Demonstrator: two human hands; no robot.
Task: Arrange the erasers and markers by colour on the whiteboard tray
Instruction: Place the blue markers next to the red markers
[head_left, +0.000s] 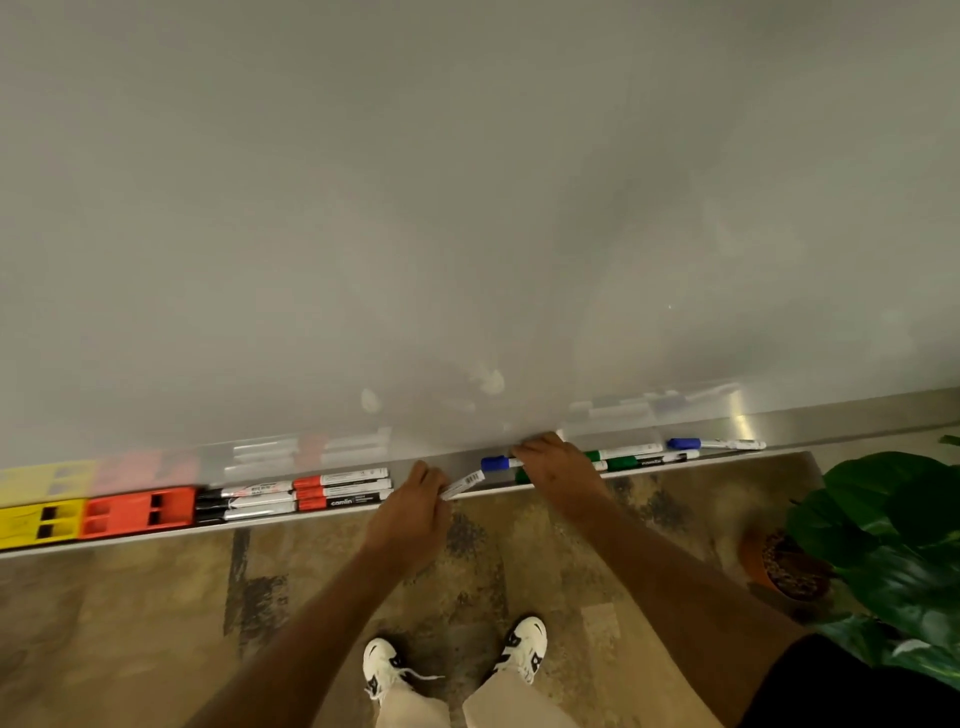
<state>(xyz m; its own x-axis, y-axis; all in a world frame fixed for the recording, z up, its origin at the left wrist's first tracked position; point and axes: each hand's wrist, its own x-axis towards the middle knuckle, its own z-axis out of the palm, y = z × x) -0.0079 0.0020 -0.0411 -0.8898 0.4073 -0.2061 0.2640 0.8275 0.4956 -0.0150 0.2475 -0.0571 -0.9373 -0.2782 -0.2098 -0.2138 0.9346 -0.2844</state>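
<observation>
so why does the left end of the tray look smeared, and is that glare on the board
Head view: motion blur softens the yellow eraser and orange eraser; wide-angle distortion bows the whiteboard tray; the glossy whiteboard mirrors the markers faintly, and a bright glare streak sits on the tray's right part.

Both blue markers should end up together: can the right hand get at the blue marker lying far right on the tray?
Probably yes. The far blue marker lies alone on the tray with nothing over it, and the right hand, resting on the green markers, is the nearer hand.
</observation>
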